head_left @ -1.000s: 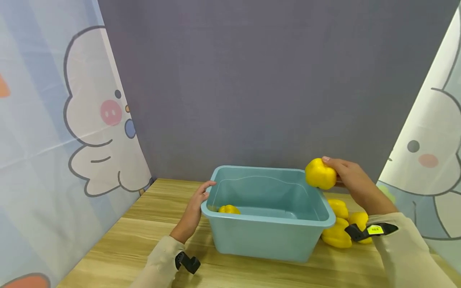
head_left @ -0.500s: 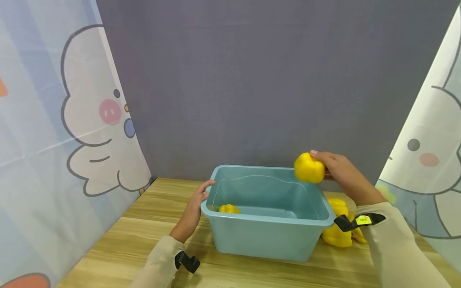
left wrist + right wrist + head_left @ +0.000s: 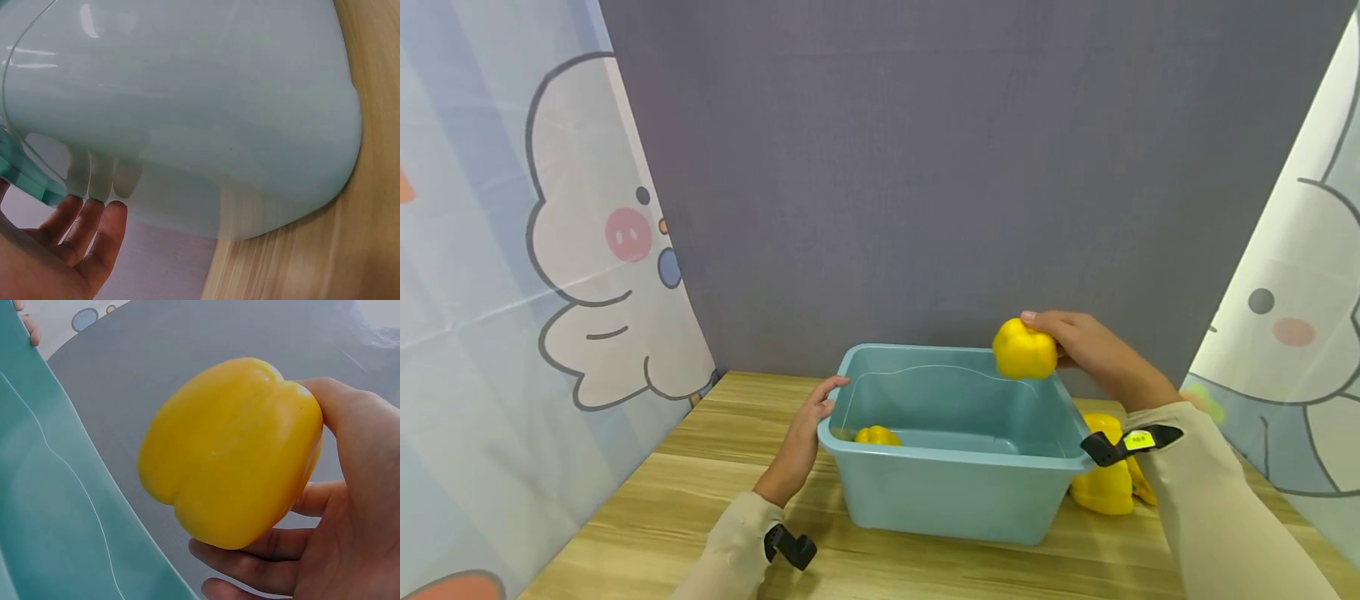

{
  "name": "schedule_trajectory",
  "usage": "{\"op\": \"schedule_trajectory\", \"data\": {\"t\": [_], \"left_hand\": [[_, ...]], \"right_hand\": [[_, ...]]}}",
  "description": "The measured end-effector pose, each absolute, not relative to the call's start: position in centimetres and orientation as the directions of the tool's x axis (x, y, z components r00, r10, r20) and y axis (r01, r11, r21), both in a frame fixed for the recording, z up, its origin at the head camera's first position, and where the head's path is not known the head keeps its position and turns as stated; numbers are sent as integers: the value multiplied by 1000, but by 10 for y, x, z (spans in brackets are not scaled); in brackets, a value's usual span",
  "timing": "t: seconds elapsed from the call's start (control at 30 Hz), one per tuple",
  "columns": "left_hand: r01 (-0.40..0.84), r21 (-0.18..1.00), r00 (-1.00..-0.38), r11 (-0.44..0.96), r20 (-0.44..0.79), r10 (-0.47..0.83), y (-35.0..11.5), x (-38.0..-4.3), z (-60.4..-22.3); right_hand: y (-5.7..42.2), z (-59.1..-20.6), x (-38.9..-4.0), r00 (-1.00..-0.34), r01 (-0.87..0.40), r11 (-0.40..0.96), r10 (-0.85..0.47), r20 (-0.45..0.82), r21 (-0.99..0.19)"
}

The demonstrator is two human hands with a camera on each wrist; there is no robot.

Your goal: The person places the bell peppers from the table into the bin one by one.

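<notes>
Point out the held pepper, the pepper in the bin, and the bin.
Held pepper (image 3: 228,459), right wrist view: near side.
Pepper in bin (image 3: 877,436), head view: visible top.
Bin (image 3: 947,497), head view: front wall.

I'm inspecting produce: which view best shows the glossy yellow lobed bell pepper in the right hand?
The right wrist view: the yellow pepper appears large and central, grooves clear. The head view shows it smaller; the left wrist view omits it.

No text is legible; the yellow label (image 3: 1138,440) on the right wrist strap (image 3: 1168,435) is too small.
</notes>
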State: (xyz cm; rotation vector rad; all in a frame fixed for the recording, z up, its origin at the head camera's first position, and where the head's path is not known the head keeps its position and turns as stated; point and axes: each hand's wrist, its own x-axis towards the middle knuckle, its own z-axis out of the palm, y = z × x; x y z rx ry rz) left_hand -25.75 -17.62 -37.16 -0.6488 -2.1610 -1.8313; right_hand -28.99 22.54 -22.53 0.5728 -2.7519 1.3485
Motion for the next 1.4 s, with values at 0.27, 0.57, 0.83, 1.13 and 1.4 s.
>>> {"op": "schedule_trajectory", "data": {"t": [0.27,0.57,0.83,1.13,1.4], "left_hand": [[444,888,-889,124,419,186,-175,-258,-372],[449,884,-888,128,427,170,-178,-256,-370],[452,885,-886,110,432,168,-177,-259,-370],[442,887,-892,130,420,166,-175,-256,-371],[446,888,-889,115,423,178,-176,-258,-370]], "right_hand": [[209,-219,-293,-916,-358,580,-368,156,-732],[187,-217,-302,-900,-377,566,-412,145,-734],[177,-223,-309,-904,-369,536,-395,161,-760],[167,-229,-316,-897,-379,509,-407,171,-773],[157,-226,-323,-893,-373,521,-425,146,-768]]}}
